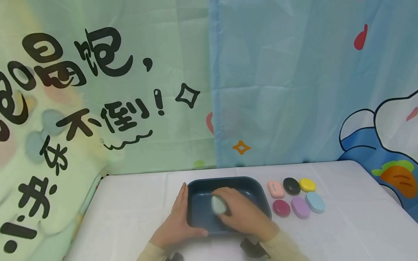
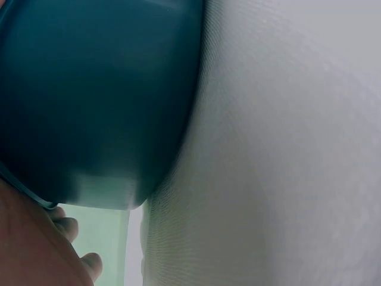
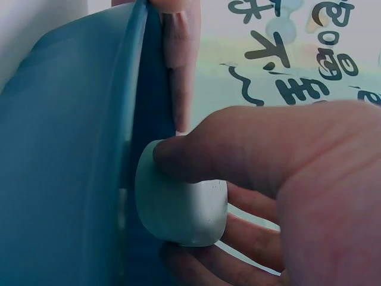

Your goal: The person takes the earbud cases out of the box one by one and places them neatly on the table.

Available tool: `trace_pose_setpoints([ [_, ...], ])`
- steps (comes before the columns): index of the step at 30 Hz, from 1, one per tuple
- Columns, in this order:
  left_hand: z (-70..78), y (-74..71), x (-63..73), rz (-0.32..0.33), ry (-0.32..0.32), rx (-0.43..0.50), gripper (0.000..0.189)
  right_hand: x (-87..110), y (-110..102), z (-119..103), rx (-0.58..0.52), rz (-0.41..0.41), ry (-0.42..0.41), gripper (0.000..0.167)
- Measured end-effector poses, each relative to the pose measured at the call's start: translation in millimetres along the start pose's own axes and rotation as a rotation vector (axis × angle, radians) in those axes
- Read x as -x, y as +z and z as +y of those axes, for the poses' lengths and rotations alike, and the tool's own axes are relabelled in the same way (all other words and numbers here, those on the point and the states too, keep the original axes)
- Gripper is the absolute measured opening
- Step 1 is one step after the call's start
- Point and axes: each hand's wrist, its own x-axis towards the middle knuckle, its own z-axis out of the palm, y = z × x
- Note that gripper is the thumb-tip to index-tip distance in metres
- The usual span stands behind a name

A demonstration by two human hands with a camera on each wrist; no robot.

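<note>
My right hand (image 1: 245,214) grips a pale green bar of soap (image 1: 218,205) inside a dark blue rectangular basin (image 1: 228,232). In the right wrist view, the thumb presses one face of the soap (image 3: 181,205) while the fingers curl behind it. The soap's underside is hidden. My left hand (image 1: 177,221) rests against the basin's left side, fingers straight along the wall and thumb lying by the front rim. The left wrist view shows the basin's outer wall (image 2: 101,101) and fingertips (image 2: 68,227) reaching past its rim.
To the right of the basin lie several soap-like bars: pink (image 1: 276,189), black (image 1: 291,186), yellow (image 1: 307,185), red (image 1: 281,208), purple (image 1: 300,207) and light blue (image 1: 315,202). A white cloth (image 1: 352,224) covers the table. Printed curtains (image 1: 281,90) hang behind it.
</note>
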Motion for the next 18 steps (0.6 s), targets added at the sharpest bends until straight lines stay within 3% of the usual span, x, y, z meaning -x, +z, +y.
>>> trace_pose_setpoints([
  [18, -0.7, 0.5, -0.4, 0.014, -0.02, 0.011, 0.141, 32.9, -27, 11, 0.077, 0.05, 0.072, 0.058],
])
